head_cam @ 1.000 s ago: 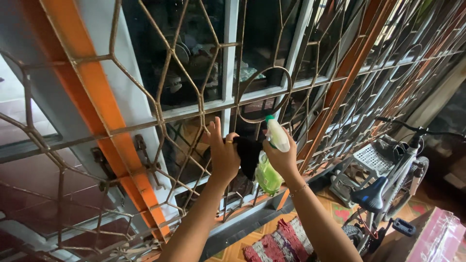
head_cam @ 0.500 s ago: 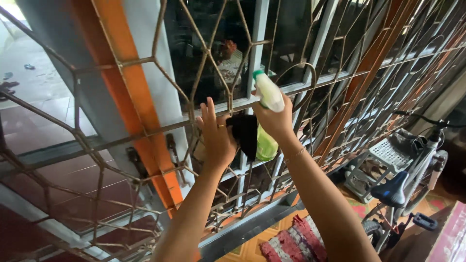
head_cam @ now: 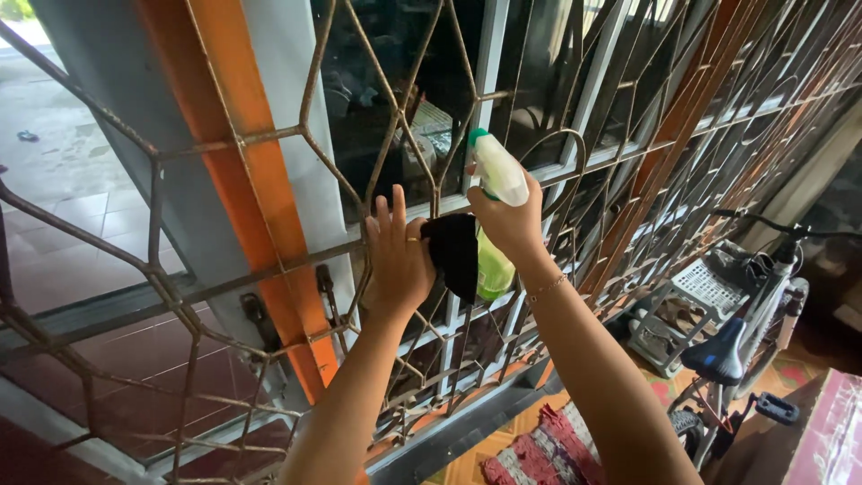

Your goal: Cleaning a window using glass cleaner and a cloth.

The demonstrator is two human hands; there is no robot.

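A person's two bare hands work at a rusty metal window grille (head_cam: 269, 135), seen from a camera worn on the head. The left hand (head_cam: 398, 256) is raised against the bars with its fingers spread upward and a ring on one finger, pinching the edge of a black cloth (head_cam: 453, 251) that hangs down between the two hands. The right hand (head_cam: 510, 220), just beside the cloth, is closed around the neck of a spray bottle (head_cam: 492, 216) with a white head, a green tip and a light green body; the nozzle points toward the glass and the body of the bottle drops below the fist, partly hidden behind the cloth. A thin bracelet circles the right wrist. The bars of the grille, bent into hexagons and a ring (head_cam: 548, 166), cross directly in front of both hands and stand between them and the dark window glass (head_cam: 377, 81) with its pale frame. To the left of the left hand an orange post (head_cam: 242, 171) runs down the wall. Below the forearms lies a striped rug (head_cam: 539, 454) on a patterned floor. Well to the right of the bottle hand stand a bicycle (head_cam: 745, 332) with a blue saddle and a pale plastic basket (head_cam: 691, 292).
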